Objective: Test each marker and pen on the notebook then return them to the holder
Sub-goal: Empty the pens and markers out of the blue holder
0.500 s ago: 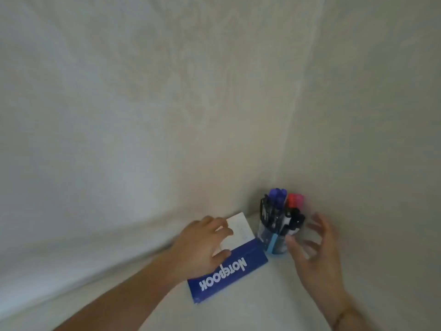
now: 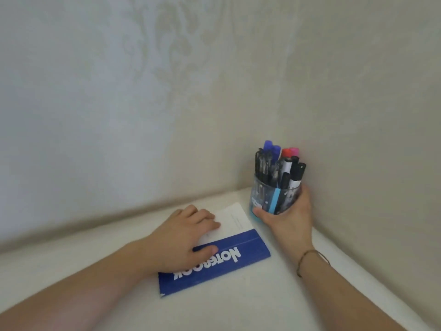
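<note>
Where two pale walls meet over a white tabletop: one notebook, blue cover folded back with a white page exposed, and one clear holder standing upright in the corner just right of it. Packed inside, roughly ten markers and pens, exact count hard to tell: two blue caps, one red, one pink, the rest black. Left hand palm down on the notebook, fingers loosely bent over the page, thumb on the blue cover. Right hand wrapped around the holder's lower part, thumb in front, fingers clamped behind it, thin bracelet on the wrist.
</note>
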Tool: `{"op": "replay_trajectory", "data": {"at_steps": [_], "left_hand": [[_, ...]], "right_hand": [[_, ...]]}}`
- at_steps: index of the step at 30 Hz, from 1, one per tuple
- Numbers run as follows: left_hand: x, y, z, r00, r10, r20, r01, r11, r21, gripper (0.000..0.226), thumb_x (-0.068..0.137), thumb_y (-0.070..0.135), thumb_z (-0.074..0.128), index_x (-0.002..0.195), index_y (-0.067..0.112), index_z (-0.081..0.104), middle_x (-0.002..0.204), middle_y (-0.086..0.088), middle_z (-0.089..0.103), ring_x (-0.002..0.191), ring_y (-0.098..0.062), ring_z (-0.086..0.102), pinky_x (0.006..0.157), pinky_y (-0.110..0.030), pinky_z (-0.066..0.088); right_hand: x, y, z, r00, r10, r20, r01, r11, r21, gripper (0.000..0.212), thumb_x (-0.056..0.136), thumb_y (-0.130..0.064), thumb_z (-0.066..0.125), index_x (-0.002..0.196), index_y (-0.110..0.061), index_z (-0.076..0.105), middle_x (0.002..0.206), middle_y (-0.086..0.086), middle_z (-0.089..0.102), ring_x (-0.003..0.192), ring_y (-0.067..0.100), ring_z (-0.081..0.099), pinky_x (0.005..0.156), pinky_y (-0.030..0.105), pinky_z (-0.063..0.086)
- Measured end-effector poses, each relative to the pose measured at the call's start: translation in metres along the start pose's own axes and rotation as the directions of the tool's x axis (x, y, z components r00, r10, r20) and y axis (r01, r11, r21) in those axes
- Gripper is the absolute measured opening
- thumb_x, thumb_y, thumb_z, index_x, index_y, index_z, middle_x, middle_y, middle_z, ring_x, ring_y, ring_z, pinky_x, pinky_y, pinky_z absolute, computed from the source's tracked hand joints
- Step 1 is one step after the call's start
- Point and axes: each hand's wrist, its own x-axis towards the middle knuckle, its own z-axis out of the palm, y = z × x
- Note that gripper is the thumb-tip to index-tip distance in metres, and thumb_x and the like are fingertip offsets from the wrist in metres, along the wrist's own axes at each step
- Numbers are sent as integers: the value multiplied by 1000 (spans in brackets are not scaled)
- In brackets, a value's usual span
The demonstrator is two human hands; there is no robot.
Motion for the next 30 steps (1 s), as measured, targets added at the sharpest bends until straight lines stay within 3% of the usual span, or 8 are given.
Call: {"op": "replay_trajectory", "data": {"at_steps": [6, 10, 14, 19, 22, 25, 27, 30], "left_hand": [[-81, 47, -14, 1000, 18, 19, -17, 998, -67, 58, 92, 66, 30, 144, 41, 32, 148, 24, 28, 131, 2, 26, 113, -22, 19], [-104, 57, -12, 999, -30, 24, 31, 999, -13, 49, 87, 70, 42, 129, 45, 44, 134, 27, 47, 113, 7, 45, 93, -13, 30], [-67, 72, -52, 973, -162, 164, 197, 955, -224, 67, 76, 72, 53, 137, 56, 30, 135, 34, 38, 120, 6, 40, 103, -21, 34], [-11, 78, -60, 955, -282, -91, 81, 546, -834, 90, 64, 80, 61, 142, 50, 25, 138, 25, 44, 116, 3, 54, 100, -32, 48], [1, 72, -46, 920, -362, -149, -79, 201, -976, 105, 49, 78, 76, 139, 50, 29, 135, 14, 53, 113, -8, 63, 94, -43, 53], [4, 61, -35, 872, -487, -37, -116, -132, -984, 95, 53, 60, 86, 134, 47, 40, 125, -2, 62, 101, -21, 70, 78, -44, 58], [5, 53, -27, 821, -569, 42, -105, -224, -969, 76, 61, 51, 80, 130, 40, 49, 121, -6, 67, 96, -28, 71, 73, -41, 57], [7, 46, -22, 740, -658, 137, -50, -257, -965, 53, 71, 55, 69, 113, 25, 60, 103, -9, 73, 83, -32, 72, 74, -42, 58]], "right_hand": [[-57, -19, -41, 995, 35, 89, -31, 998, -47, 103, 47, -40, 94, 130, -35, 33, 120, -11, 49, 107, 10, 55, 90, 32, 53], [-90, -24, -58, 978, 86, 189, -59, 988, -146, 114, 44, -61, 86, 137, -38, 23, 112, -18, 57, 99, 7, 62, 88, 32, 54], [-93, -31, -57, 966, 123, 228, -45, 946, -321, 120, 36, -76, 72, 137, -38, 19, 121, -20, 59, 112, 11, 58, 106, 44, 38], [-86, -37, -59, 957, 134, 257, -61, 959, -276, 102, 39, -66, 77, 128, -50, 31, 111, -25, 58, 104, 1, 58, 98, 37, 47], [-85, -40, -63, 931, 1, 365, 50, 990, -132, 98, 49, -53, 85, 128, -63, 28, 129, -34, 45, 107, -20, 47, 93, 19, 49], [-84, -39, -67, 876, -130, 465, 172, 984, -50, 64, 67, -32, 84, 123, -46, 55, 121, -10, 60, 87, -13, 63, 73, 13, 55], [-71, -39, -54, 876, -180, 447, 112, 978, 174, 110, 54, -24, 90, 137, -56, 25, 126, -17, 48, 102, -2, 61, 78, 14, 54], [-57, -46, -30, 939, -144, 313, 14, 924, 383, 123, 42, -32, 92, 132, -70, 17, 128, -23, 44, 116, 3, 55, 88, 32, 55]]}}
